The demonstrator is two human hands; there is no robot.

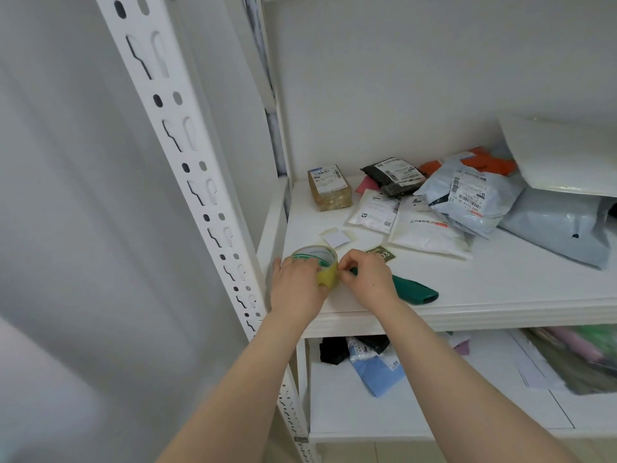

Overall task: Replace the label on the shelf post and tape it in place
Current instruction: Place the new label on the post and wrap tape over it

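The person stands close to the rack, and both hands meet on the tape roll [321, 259] at the front left corner of the shelf [500, 295], just below the middle of the frame. The left hand [297, 284] grips the roll from the side with its fingers curled round the yellowish band. The right hand [367, 275] pinches at the roll's outer face with thumb and forefinger, apparently picking for the loose end. I take this as the taping step just starting, with no strip pulled free yet. The dark label [384, 254], with "03" on it, lies flat on the shelf just beyond the right hand and is not on the shelf post [187, 155], which runs bare from the upper left down to the bottom centre. A green cutter [415, 290] lies partly under the right hand, and I cannot tell whether the hand touches it. A small white slip [337, 238] sits a little further back, with parcels [467, 198] heaped to the right. The next move calls for lifting the tape's edge, drawing out a short length, and then bringing the label to the post.
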